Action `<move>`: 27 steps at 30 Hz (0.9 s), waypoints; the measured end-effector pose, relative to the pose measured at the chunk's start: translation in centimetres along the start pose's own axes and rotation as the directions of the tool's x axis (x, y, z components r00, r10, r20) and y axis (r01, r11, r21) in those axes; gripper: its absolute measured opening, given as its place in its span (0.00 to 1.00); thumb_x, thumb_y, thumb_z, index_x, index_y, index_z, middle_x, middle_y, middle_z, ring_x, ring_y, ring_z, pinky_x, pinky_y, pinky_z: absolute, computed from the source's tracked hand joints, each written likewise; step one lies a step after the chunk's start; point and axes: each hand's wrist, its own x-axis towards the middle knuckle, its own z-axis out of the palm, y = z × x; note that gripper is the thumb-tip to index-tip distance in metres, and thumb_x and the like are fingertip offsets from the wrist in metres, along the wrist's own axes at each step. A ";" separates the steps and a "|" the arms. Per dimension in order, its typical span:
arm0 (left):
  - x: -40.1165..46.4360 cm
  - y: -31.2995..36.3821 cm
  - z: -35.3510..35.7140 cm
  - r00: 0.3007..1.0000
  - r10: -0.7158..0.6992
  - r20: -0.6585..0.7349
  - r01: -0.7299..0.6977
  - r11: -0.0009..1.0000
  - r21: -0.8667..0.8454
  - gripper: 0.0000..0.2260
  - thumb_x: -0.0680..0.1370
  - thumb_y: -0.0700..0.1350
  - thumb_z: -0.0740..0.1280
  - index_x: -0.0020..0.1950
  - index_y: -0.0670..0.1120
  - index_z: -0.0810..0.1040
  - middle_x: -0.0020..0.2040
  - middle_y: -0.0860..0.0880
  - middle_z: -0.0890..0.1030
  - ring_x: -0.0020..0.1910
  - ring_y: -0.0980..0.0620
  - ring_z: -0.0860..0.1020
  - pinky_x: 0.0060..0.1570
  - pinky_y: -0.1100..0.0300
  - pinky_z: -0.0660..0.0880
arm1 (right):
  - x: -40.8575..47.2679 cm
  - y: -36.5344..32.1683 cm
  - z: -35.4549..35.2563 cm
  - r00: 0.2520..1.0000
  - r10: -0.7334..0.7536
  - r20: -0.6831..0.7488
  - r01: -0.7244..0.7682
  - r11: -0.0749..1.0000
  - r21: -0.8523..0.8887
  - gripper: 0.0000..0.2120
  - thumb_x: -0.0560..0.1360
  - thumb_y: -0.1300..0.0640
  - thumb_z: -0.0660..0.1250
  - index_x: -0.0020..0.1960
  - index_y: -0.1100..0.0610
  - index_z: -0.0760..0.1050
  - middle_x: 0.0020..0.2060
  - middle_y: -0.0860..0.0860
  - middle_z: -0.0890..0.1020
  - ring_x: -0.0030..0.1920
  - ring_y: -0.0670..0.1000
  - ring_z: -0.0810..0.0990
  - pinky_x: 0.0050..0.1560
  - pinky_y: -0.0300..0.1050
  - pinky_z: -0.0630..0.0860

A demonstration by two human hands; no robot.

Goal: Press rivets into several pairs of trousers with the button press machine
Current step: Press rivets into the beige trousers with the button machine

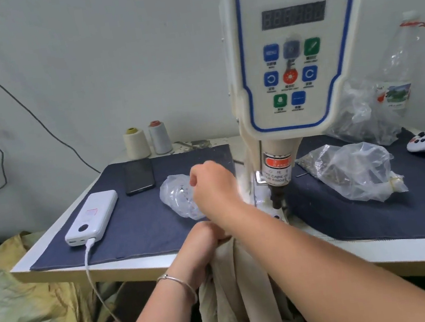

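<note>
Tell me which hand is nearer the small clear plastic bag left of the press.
Right. The right hand reaches over the small clear bag; the left hand grips the beige trousers at the table edge, nearer the person.

My table (144, 266) carries navy cloth (144, 225); power bank (92, 217) near its left edge, phone (138, 176) behind.

I see the button press machine (296, 48) cased in smooth, slightly glossy cream plastic with a blue-edged panel. Matt navy cloth (138, 220) covers the table (139, 266), whose edge looks like pale laminate. The trousers (235, 294) are soft matt beige fabric. The bag (180, 195) is thin, shiny clear plastic. The power bank (92, 218) is glossy white plastic, and a thin metal bangle (179, 281) gleams.
</note>
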 end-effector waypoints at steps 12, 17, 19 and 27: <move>3.0 -1.8 -0.4 0.997 -0.061 0.040 0.057 0.995 0.082 0.10 0.81 0.42 0.60 0.40 0.44 0.72 0.37 0.45 0.75 0.39 0.49 0.70 0.40 0.58 0.68 | 7.4 0.1 5.9 0.976 0.015 0.219 0.078 0.908 -0.411 0.16 0.77 0.57 0.61 0.64 0.53 0.75 0.61 0.54 0.70 0.65 0.57 0.64 0.54 0.47 0.69; 5.0 -3.0 -0.3 0.997 -0.078 0.014 0.076 0.992 0.103 0.14 0.84 0.40 0.57 0.38 0.48 0.69 0.40 0.46 0.73 0.42 0.50 0.70 0.44 0.60 0.70 | 7.7 0.0 5.9 0.989 -0.001 0.148 0.075 0.863 -0.499 0.16 0.76 0.60 0.63 0.63 0.57 0.73 0.61 0.55 0.70 0.62 0.56 0.66 0.48 0.47 0.65; 5.6 -3.2 -0.2 0.999 -0.050 -0.003 0.049 0.984 0.172 0.14 0.84 0.36 0.56 0.40 0.45 0.70 0.40 0.45 0.72 0.42 0.50 0.72 0.46 0.64 0.72 | 7.7 0.0 6.1 0.989 0.005 0.146 0.071 0.859 -0.507 0.16 0.75 0.61 0.63 0.63 0.57 0.73 0.60 0.55 0.71 0.62 0.56 0.66 0.47 0.47 0.65; 7.1 -6.5 0.3 0.966 0.259 -0.007 -0.240 0.905 0.350 0.19 0.80 0.32 0.49 0.64 0.34 0.75 0.53 0.27 0.79 0.48 0.34 0.78 0.55 0.46 0.75 | 7.6 0.3 6.6 0.984 0.032 0.172 0.062 0.856 -0.514 0.17 0.76 0.61 0.61 0.64 0.57 0.72 0.61 0.56 0.70 0.62 0.56 0.66 0.48 0.47 0.67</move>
